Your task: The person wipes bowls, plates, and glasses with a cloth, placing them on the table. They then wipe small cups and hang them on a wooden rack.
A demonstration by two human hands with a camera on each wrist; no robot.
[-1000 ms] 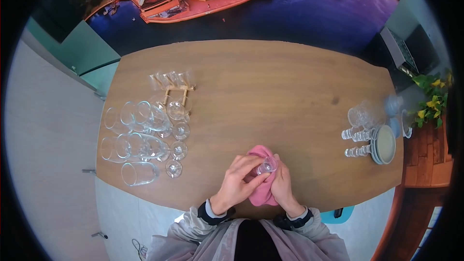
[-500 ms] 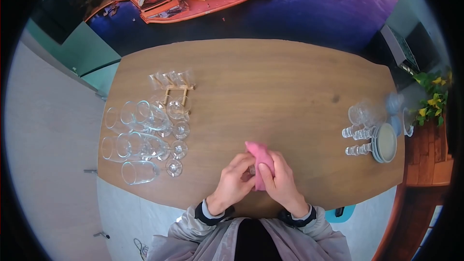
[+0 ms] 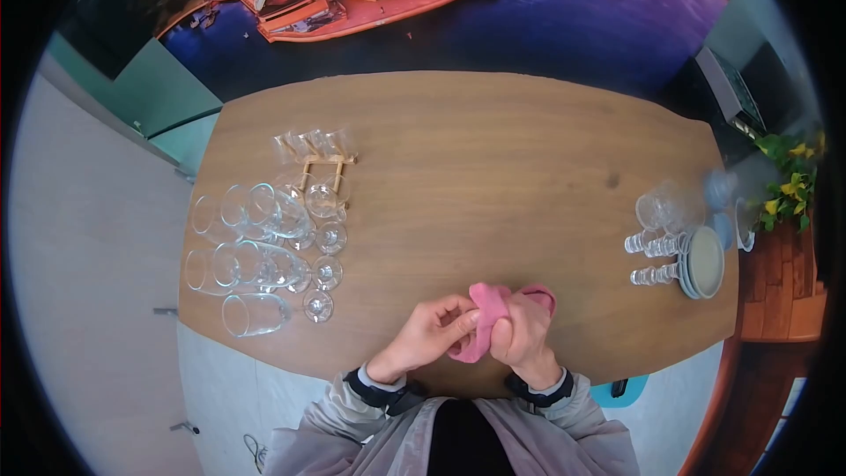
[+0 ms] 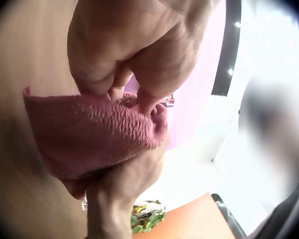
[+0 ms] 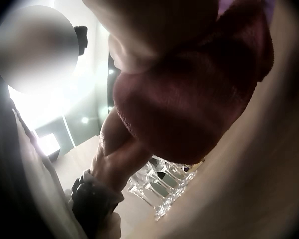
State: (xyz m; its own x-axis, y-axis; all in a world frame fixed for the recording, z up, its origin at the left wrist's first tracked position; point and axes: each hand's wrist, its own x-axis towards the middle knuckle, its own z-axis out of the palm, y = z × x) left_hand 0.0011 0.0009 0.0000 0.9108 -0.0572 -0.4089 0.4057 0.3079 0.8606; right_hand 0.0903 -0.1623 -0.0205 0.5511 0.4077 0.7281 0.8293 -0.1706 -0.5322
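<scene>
A pink cloth (image 3: pixel 486 322) is bunched between both hands over the near side of the table. My right hand (image 3: pixel 526 328) grips it, thumb bent over the near fold, with a loop of cloth sticking out past the fingers. From the left, my left hand (image 3: pixel 434 326) pinches with thumb and fingertips at the cloth's edge. The left wrist view shows those fingertips dipping into the fold, around a sliver of a small clear glass (image 4: pixel 125 101). The cloth hides most of that glass.
Several stemmed glasses (image 3: pixel 264 264) lie on their sides at the left, near a small wooden rack (image 3: pixel 324 160) with glasses. On the right are stacked small plates (image 3: pixel 705 262), several small glasses (image 3: pixel 654 275) and larger clear glasses (image 3: pixel 659 210). The wooden table (image 3: pixel 493 167) has a curved front edge.
The cloth has turned and bunched up around the small glass, which showed between the hands earlier. My right hand has rolled over, its fingers now curled round the cloth.
</scene>
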